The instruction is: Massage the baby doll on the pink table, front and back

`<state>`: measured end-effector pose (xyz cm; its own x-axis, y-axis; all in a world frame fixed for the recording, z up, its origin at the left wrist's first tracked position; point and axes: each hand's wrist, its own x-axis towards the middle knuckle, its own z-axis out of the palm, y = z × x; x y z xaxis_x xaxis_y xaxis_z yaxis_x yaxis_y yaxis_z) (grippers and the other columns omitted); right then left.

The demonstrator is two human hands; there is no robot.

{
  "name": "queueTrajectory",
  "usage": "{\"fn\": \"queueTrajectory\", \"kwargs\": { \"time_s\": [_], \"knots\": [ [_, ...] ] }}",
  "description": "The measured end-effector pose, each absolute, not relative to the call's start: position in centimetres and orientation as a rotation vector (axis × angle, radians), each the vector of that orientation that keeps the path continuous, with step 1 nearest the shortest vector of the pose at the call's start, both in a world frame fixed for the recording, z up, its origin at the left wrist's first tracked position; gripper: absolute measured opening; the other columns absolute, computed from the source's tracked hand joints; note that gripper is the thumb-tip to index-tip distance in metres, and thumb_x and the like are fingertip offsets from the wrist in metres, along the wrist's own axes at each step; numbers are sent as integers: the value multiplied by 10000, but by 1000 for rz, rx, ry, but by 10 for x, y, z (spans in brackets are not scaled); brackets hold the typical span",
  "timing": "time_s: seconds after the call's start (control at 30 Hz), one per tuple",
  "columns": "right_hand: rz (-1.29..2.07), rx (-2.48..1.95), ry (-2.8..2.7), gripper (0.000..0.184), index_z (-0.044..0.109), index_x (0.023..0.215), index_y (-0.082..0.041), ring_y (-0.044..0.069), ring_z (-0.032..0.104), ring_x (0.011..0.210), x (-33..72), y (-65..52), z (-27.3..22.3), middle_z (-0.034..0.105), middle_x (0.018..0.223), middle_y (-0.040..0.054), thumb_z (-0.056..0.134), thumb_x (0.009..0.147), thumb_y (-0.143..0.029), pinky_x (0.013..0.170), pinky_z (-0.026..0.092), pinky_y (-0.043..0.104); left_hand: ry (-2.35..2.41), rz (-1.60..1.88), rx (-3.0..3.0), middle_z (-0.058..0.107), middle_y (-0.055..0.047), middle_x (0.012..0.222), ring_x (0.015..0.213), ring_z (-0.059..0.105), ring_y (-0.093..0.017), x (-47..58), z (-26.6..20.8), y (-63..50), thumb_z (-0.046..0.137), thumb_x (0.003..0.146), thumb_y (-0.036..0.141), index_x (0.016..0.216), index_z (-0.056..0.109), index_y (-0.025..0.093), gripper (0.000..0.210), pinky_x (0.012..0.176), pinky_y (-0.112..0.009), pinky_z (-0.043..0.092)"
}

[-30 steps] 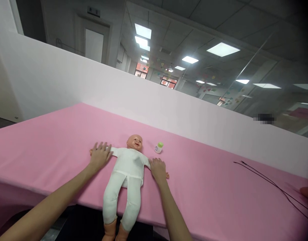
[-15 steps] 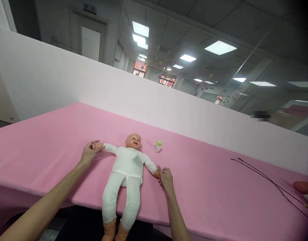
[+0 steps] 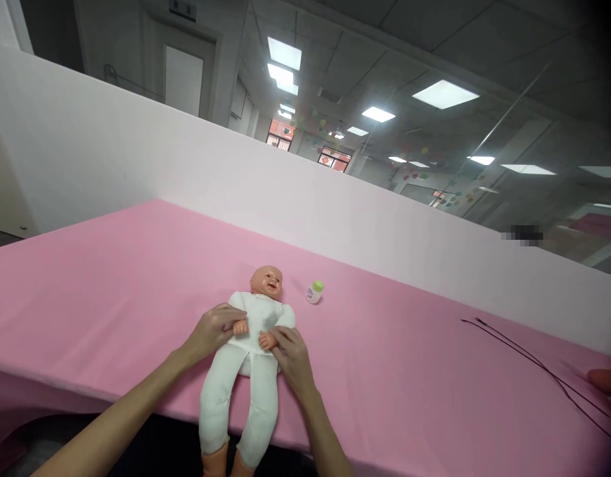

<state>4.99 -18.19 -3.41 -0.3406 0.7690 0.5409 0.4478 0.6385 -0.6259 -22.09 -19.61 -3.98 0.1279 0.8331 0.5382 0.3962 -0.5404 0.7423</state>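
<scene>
There on the table (image 3: 395,377), a doll (image 3: 260,311) lies between the person's left hand (image 3: 213,328) and right hand (image 3: 294,358), head (image 3: 266,281) beyond both, feet (image 3: 216,460) past the near edge. Just beyond the right hand sits a bottle (image 3: 314,293); well right of it, cables (image 3: 540,365). Behind everything runs a wall (image 3: 285,195).

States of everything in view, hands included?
Doll: on its back, arms bent in over its torso, feet past the cloth's edge.
Left hand: gripping one doll arm near its hand.
Right hand: gripping the other, likewise.
Bottle: upright, green cap on; fill level unclear.
Cloth: spread, lightly creased.
Cords: lying loose.
Ceiling lights: on.
</scene>
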Motion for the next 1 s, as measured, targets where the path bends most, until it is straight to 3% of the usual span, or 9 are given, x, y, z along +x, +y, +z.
{"fn": "queueTrajectory", "kwargs": {
  "time_s": [0.13,0.23,0.37,0.5,0.6,0.7,0.77,0.87,1.0],
  "knots": [
    [431,-904,-2157,230,786,1110,-315,269,676,982,46,-181,-30,771,1088,66,616,961,-276,885,554,426,1189,1352,2071,791,-17,1149,1081,686,-251,-220,-44,-199,605,918,239,1103,803,310,280,966,-396,533],
    [572,-1028,-1757,191,795,1032,-269,262,682,986,57,-166,-25,764,1039,65,719,897,-382,870,554,380,1455,1601,1700,789,-35,1070,977,701,-250,-228,-43,-191,687,895,374,1060,789,284,213,865,-363,551],
    [794,-1211,-865,493,738,1153,-201,149,571,627,88,-135,-33,657,762,-7,737,823,-568,562,470,263,1603,1819,838,744,-76,938,824,693,-232,-253,-47,-168,756,798,530,969,712,179,392,726,-338,560],
    [1006,-1215,-594,523,720,1105,-170,118,510,526,110,-116,-46,561,624,-51,802,733,-528,508,456,242,1434,1785,548,715,-78,917,791,680,-204,-270,-48,-149,832,691,518,936,689,145,469,707,-325,557],
    [1028,-1202,-721,572,730,1152,-176,139,585,591,109,-120,-39,650,696,-20,856,688,-488,554,497,254,1477,1814,682,719,-70,880,794,673,-208,-264,-38,-149,833,700,484,877,698,157,396,707,-320,537],
    [950,-1136,-1094,625,710,1268,-200,219,699,873,98,-134,-22,767,1054,70,848,727,-481,709,557,304,1418,1772,1113,756,-73,940,882,694,-240,-246,-22,-158,800,772,411,910,737,184,273,804,-351,541],
    [865,-1081,-1420,519,719,1265,-228,271,689,1069,88,-145,-14,741,1248,95,811,794,-426,855,566,366,1306,1638,1505,773,-64,1052,985,696,-253,-234,-15,-167,764,837,365,1000,766,222,217,904,-373,530],
    [680,-999,-1921,290,758,1189,-271,283,662,1139,75,-162,-15,753,1237,72,701,906,-304,995,524,440,1194,1375,2047,774,-48,1076,1029,681,-245,-221,-16,-178,682,928,306,1032,777,257,149,929,-371,507],
    [430,-903,-2246,286,765,1185,-292,268,663,1017,64,-175,-24,759,1210,69,584,972,-231,917,546,435,1177,1288,2298,770,-53,1002,958,684,-227,-214,-27,-184,618,965,242,983,762,239,145,873,-354,505]
  ]
}}
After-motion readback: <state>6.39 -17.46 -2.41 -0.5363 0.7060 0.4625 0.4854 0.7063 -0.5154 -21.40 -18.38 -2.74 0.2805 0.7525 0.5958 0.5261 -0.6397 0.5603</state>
